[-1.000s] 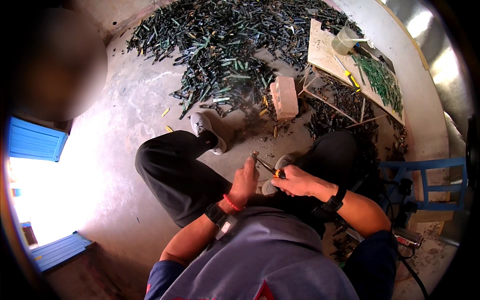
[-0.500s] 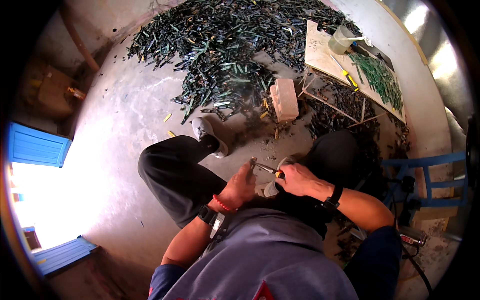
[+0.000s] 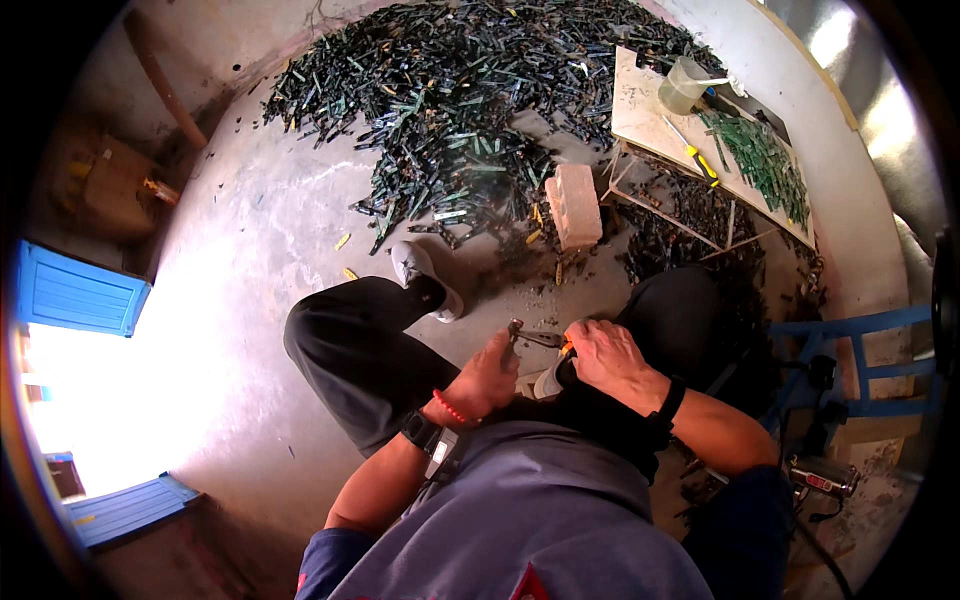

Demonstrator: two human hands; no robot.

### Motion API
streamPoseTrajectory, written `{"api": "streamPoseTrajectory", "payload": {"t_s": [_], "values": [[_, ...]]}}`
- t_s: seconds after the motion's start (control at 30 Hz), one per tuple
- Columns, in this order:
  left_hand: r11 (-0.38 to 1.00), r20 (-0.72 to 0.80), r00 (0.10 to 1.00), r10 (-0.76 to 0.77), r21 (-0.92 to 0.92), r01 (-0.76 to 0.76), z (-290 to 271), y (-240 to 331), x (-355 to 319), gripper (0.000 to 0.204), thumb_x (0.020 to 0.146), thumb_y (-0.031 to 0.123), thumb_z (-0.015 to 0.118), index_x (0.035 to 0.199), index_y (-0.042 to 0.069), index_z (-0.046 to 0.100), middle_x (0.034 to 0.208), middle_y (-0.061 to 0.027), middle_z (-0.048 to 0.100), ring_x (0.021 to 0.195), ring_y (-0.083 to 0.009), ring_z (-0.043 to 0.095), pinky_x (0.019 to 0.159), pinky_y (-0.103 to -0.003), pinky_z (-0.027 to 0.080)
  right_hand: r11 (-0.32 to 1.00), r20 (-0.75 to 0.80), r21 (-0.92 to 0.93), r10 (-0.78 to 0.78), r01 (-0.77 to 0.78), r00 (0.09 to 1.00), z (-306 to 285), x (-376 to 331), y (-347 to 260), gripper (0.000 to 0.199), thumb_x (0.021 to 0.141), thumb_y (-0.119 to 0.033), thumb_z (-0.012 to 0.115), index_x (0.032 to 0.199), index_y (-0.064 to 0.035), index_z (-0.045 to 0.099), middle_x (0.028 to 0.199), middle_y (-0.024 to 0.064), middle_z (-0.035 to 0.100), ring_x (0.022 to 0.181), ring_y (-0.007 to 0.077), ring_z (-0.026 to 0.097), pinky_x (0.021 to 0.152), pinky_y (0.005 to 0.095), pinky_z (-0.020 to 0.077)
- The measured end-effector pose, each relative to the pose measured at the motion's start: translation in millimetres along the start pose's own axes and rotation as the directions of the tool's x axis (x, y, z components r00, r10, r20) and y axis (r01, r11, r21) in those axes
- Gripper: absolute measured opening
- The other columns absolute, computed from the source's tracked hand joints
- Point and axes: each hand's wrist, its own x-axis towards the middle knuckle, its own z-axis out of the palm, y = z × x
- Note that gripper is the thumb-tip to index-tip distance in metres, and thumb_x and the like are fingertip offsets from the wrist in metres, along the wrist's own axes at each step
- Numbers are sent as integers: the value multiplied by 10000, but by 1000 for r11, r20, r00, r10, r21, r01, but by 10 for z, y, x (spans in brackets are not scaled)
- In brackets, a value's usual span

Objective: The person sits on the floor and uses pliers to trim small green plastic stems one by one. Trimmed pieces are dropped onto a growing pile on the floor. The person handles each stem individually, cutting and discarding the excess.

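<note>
Between my knees, my right hand point(image 3: 606, 357) is closed round the orange handles of a pair of pliers point(image 3: 543, 340). The metal jaws point left, to a small dark piece point(image 3: 515, 328) whose tip sticks up from my left hand point(image 3: 486, 378). My left fingers are pinched on that piece; most of it is hidden by them, and its kind is too small to make out. The jaws reach the piece or lie right against it; I cannot tell which.
A large heap of dark green and black strips point(image 3: 450, 110) covers the floor ahead. A pinkish brick point(image 3: 574, 205) stands before it. On the low board table point(image 3: 640, 110) at right are a plastic jug point(image 3: 682, 86), a yellow screwdriver point(image 3: 702, 165) and green strips point(image 3: 755, 160). A blue chair point(image 3: 860, 330) is at right.
My right hand has turned over on the pliers, its back now more upward and its fingers bunched. The left hand keeps its pinch. The whole view has shifted slightly.
</note>
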Motion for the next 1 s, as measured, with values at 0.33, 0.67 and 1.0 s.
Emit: {"api": "streamPoseTrajectory", "payload": {"t_s": [0.33,0.67,1.0], "values": [[987,113,994,14,-158,4,6,351,-151,513,927,561,331,653,128,353,501,45,225,416,-90,176,401,-237,186,-360,624,683,-166,-636,764,48,-94,-379,220,858,-245,597,831,-33,546,642,81,561,588,191,566,529,314,452],[956,80,995,-54,-284,74,24,160,-61,513,911,579,357,652,136,354,517,53,212,425,-82,170,391,-240,162,959,238,207,140,-191,961,-171,92,-133,180,817,-168,587,878,0,570,690,166,603,630,297,609,592,395,488],[887,219,959,-178,-386,252,-11,203,-50,490,918,568,345,687,141,410,504,52,270,406,-84,182,394,-235,196,57,347,938,-127,-343,929,-156,58,-354,197,907,-205,540,807,-36,543,652,11,525,564,93,491,524,242,407]]}}
